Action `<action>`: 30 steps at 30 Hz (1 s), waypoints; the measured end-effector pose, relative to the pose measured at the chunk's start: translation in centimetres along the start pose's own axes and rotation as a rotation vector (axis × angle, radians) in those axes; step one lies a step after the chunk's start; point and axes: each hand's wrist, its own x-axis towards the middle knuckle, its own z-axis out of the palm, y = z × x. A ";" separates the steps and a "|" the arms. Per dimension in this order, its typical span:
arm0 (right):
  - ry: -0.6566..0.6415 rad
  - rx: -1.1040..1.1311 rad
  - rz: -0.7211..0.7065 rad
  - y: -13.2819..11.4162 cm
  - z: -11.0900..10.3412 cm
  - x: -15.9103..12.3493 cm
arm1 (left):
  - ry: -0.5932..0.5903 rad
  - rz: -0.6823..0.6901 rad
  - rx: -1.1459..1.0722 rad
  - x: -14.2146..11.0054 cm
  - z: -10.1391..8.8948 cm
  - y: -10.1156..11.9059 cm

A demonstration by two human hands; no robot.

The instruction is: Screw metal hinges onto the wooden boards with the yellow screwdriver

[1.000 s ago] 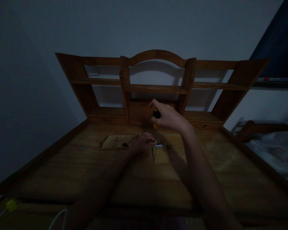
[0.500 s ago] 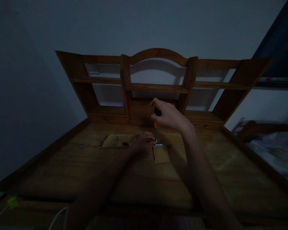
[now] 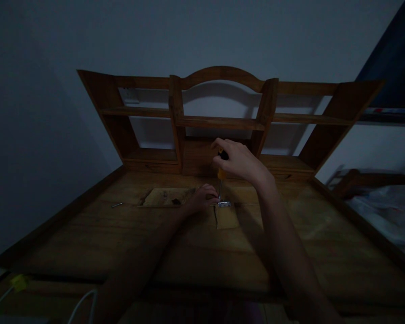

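My right hand point(image 3: 240, 159) is closed around the black and yellow handle of a screwdriver point(image 3: 222, 173), which stands nearly upright. The thin shaft runs down to the left end of a small shiny metal piece point(image 3: 224, 204) that looks like a hinge. Beside that tip, my left hand point(image 3: 204, 197) rests low on the wooden desk top point(image 3: 202, 252), its fingers bent and pressed together. What those fingers pinch is too dark and small to make out. A pale wood-coloured patch point(image 3: 227, 218) lies just in front of the metal piece.
Left of my hands is a rough, pale recess point(image 3: 162, 197) in the desk top. A thin metal rod point(image 3: 117, 205) lies farther left. Behind stands a wooden shelf unit point(image 3: 219, 122). A yellow object point(image 3: 19, 282) and a white cable point(image 3: 84, 299) are at the lower left.
The screwdriver handle has turned or tilted very slightly in my right hand. My left hand stays in the same place by the metal piece.
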 end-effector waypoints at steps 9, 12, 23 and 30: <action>-0.033 0.032 -0.024 0.1 0.1 0.1 | 0.010 -0.004 -0.002 -0.2 0.1 -0.1; -0.052 0.057 -0.006 0.0 0.2 0.0 | 0.011 -0.001 0.008 -0.1 0.0 0.1; -0.008 0.000 -0.011 0.5 0.1 0.2 | -0.010 -0.003 0.059 0.0 -0.2 0.8; -0.032 0.000 0.010 0.7 0.2 0.0 | -0.025 -0.011 0.064 0.0 -0.3 0.9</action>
